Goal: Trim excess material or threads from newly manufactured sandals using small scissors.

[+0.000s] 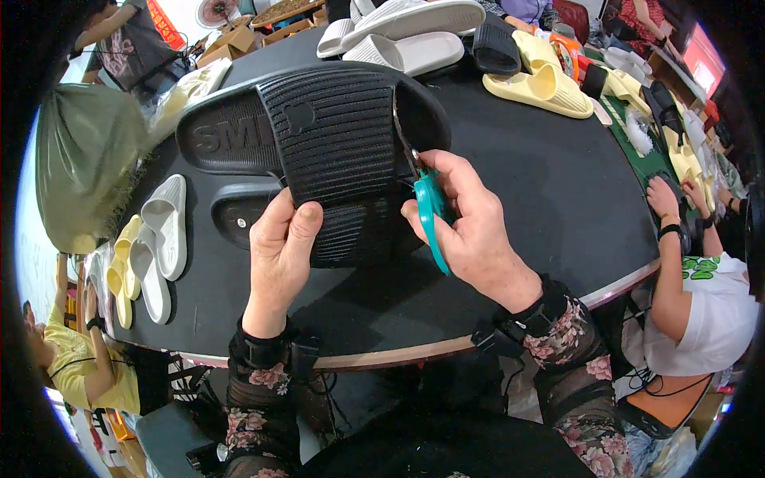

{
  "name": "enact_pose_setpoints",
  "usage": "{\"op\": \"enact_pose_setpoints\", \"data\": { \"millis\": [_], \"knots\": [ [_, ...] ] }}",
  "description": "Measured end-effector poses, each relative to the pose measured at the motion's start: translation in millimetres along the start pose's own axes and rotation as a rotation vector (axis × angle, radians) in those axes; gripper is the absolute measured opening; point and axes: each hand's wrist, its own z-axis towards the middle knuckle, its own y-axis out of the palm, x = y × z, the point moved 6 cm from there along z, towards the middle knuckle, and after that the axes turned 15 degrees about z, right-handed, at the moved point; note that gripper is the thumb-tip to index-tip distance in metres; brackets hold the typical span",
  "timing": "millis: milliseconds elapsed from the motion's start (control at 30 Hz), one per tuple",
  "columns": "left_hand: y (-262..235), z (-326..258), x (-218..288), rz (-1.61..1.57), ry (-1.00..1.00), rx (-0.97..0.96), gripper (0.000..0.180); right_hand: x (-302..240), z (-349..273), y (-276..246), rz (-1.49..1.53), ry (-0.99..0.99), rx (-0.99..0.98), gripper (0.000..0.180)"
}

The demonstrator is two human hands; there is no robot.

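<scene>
My left hand (280, 251) pinches the strap edge of a black slide sandal (331, 131) with a wide ribbed strap. The sandal lies crosswise before me, its toe end to one side and heel to the other. My right hand (470, 211) is closed round the teal handles of small scissors (430, 215). Their thin metal blades lie along the strap's right edge; I cannot tell whether they touch it. A second black slide sandal (235, 215) lies under the first on the black table, partly hidden by it and by my hands.
White slides (406, 52) are stacked at the back, beside a dark slide (496, 49) and pale yellow slides (542, 88). More white slides (163, 231) and yellow ones (123, 267) lie at left. Co-workers sit either side; one person's hands (663, 195) are at the right.
</scene>
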Motion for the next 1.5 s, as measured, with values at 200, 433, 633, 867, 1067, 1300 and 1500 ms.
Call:
{"op": "enact_pose_setpoints", "data": {
  "millis": [200,433,633,867,1067,1300,1500],
  "knots": [
    [-1.0,0.2,-0.4,0.005,0.014,-0.003,0.027,0.3,-0.2,1.2,0.035,0.019,-0.011,0.037],
    [-0.1,0.2,0.5,-0.015,-0.022,0.020,0.029,6.1,-1.8,1.7,0.057,-0.023,0.004,0.036],
    [-3.8,4.7,-15.1,-0.069,-0.080,0.061,0.030,7.1,-1.4,1.0,0.068,0.003,0.005,0.037],
    [-5.1,7.5,-22.6,-0.271,-0.164,0.075,0.029,17.9,-0.8,-0.6,0.079,0.061,0.060,0.041],
    [-6.4,6.7,-22.2,-0.352,-0.198,0.095,0.032,28.9,-0.4,-3.0,0.203,0.136,0.134,0.039],
    [5.5,5.6,-31.3,-0.266,-0.204,-0.060,0.039,29.2,-1.0,-0.5,0.200,0.161,0.152,0.043],
    [5.4,2.2,-33.9,-0.128,-0.257,-0.162,0.050,25.2,-3.9,2.9,0.247,0.125,0.134,0.044]
  ]
}}
